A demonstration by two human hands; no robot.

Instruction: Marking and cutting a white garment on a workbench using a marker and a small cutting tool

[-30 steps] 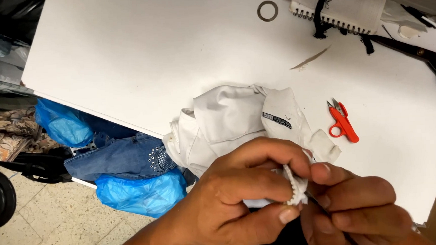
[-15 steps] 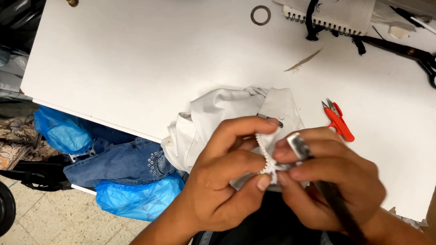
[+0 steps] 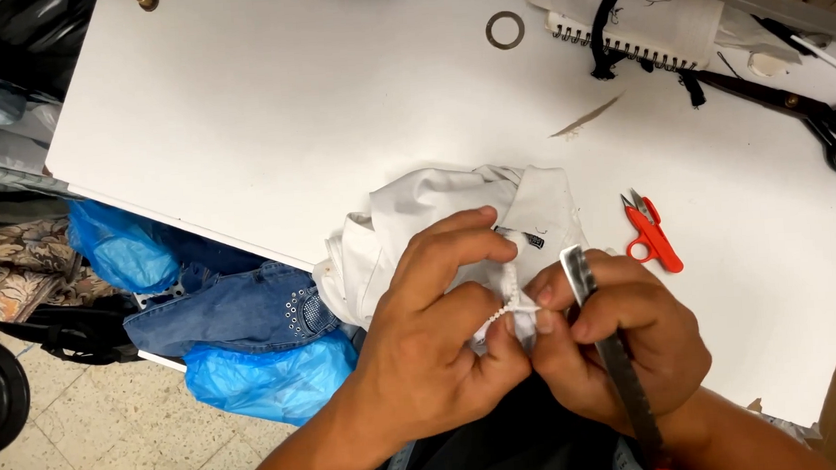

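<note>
Both my hands pinch the white beaded trim (image 3: 510, 302) on the white garment (image 3: 436, 215) at the table (image 3: 287, 108) edge; its long axis runs upright between them. Left hand (image 3: 434, 358) closed on it, right hand (image 3: 624, 339) gripping a metal ruler (image 3: 615, 358).

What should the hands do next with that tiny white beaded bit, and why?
Probably ease the dark metal tool in the right hand a little further toward the white beaded trim, since the left hand already pinches the white garment taut there and the tool's tip sits beside it.
</note>
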